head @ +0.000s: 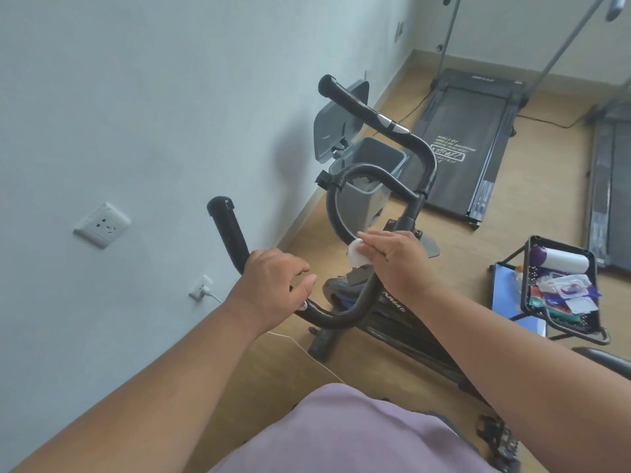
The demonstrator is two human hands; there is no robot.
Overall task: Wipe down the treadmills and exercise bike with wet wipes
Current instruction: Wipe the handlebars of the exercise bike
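Observation:
The black exercise bike (386,312) stands in front of me, its curved handlebar (375,179) rising toward the wall. My left hand (273,285) grips the near left handlebar tube below its foam grip (227,230). My right hand (392,257) holds a crumpled white wet wipe (355,256) and presses it against the inner loop of the handlebar. A treadmill (471,145) lies on the floor at the back, and part of a second treadmill (611,186) shows at the right edge.
A grey bin (372,186) with its lid up stands behind the handlebar by the wall. A black wire basket (563,295) of wipe packets and a roll sits at right. Wall sockets (102,225) and a white cable (307,353) run along the left wall.

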